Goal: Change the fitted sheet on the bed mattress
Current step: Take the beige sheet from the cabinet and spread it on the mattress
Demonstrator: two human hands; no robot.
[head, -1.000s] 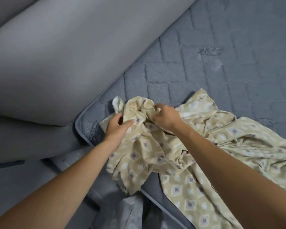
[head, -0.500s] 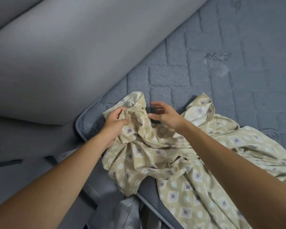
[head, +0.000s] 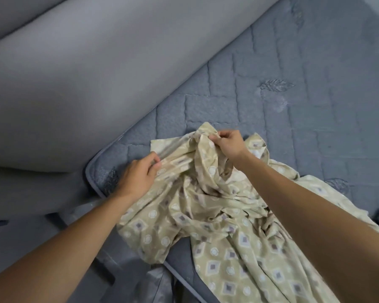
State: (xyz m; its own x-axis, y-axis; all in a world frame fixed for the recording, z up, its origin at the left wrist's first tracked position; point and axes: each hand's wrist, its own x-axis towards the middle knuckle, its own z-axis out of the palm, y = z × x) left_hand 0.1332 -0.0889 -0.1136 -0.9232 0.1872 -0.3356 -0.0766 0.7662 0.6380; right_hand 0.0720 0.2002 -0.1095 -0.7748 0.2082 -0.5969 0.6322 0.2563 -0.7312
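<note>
Now: 1 patterned sheet (head: 217,215) | 1 mattress (head: 293,62) | left hand (head: 136,178), right hand (head: 229,144) both pinching sheet

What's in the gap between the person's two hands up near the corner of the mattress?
In the head view, a stretched band of the patterned sheet spans from the left hand to the right hand, both pinching it, above the mattress.
</note>
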